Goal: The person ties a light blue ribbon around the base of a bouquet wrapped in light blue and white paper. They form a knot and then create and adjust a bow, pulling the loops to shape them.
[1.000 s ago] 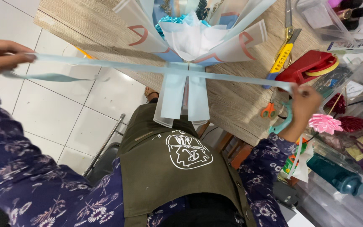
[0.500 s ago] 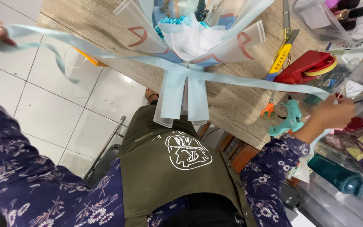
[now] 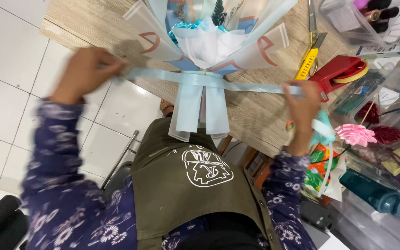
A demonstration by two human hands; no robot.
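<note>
Hands out wide, one per ribbon end. Left hand (image 3: 85, 74) closed in a pinch on the left end of the pale blue ribbon (image 3: 209, 81), over the left edge of the wooden table (image 3: 255, 115). Right hand (image 3: 303, 109) closed on the right end, near the table's near-right edge; also gripping something teal (image 3: 322, 134), too blurred to identify, with a loose ribbon tail hanging down past the wrist. Ribbon stretched roughly level between both hands, wrapped across the neck of the bouquet (image 3: 209, 41). Bouquet lying on the table, centred between the hands, stem end pointing near and overhanging the table edge; wrapped in white and light blue paper with translucent sheets bearing red marks, flared open on the far side. Yellow-handled scissors (image 3: 309, 60) on the table far-right of the bouquet, just beside a red tape dispenser (image 3: 341, 71), which sits just beyond the right hand. Pink paper flower (image 3: 355, 134) right of the right hand, among clear plastic bins (image 3: 394, 92). Teal bottle (image 3: 371, 192) lower right, near side. Below the table edge: olive apron (image 3: 186, 194) with a white emblem, dark floral sleeves on both arms. White tiled floor (image 3: 5, 92) at left.
</note>
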